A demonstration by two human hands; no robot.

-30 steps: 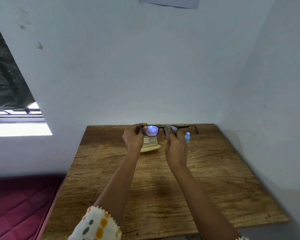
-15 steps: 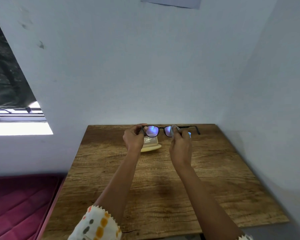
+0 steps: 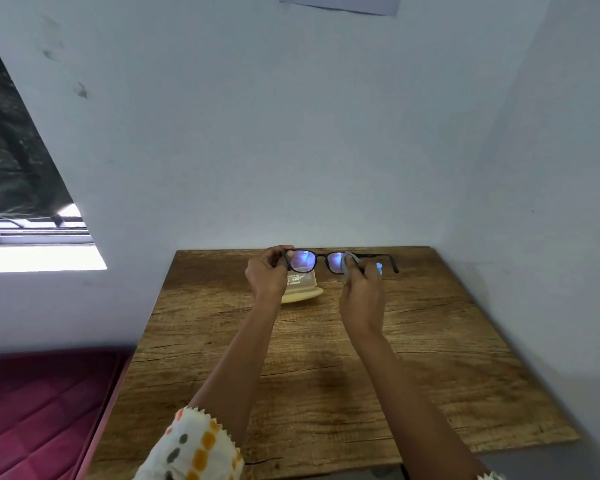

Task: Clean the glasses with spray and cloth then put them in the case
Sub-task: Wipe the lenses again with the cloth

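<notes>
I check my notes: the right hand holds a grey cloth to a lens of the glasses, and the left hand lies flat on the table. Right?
Not the left hand: the head view shows it gripping the glasses by one end, above the table. The right hand holds the grey cloth to a lens.

There is one pair of black plastic-framed glasses (image 3: 323, 257), one small grey cloth (image 3: 347, 263), one pale yellow case (image 3: 303, 292) and one small bottle with a blue top (image 3: 379, 268), mostly hidden. Two bare hands show: one left hand (image 3: 266, 277), one right hand (image 3: 362, 296). There is one brown wooden table (image 3: 430, 341), one pale sheet of paper (image 3: 340, 1) and one maroon quilted mattress (image 3: 32, 410).
</notes>
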